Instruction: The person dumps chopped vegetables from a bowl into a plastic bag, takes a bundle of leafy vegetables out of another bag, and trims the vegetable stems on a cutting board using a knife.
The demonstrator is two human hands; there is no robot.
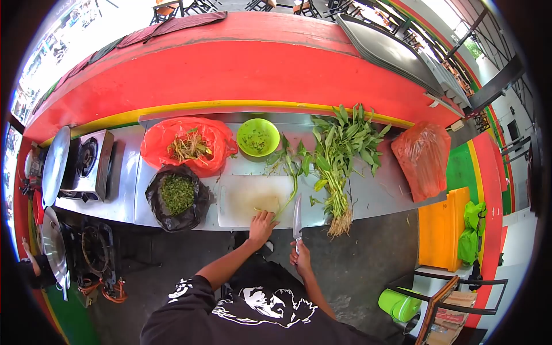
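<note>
My left hand [263,226] rests at the front edge of the white cutting board [241,196], its fingers closed around the lower end of a leafy green stalk [295,183]. The stalk slants across the board's right side, with its leaves lying beyond the far edge. In my right hand [301,259] is the handle of a kitchen knife [297,219]. Its blade points away from me, just right of the board and apart from the stalk. A bunch of leafy greens with roots [335,178] lies to the right of the knife.
Behind the board stand a green bowl [258,138] with cut leaves and a red plastic bag [158,144] holding trimmings. A black bag [154,195] of chopped greens sits left. Further out are a gas stove [95,164] and a filled red bag [422,161].
</note>
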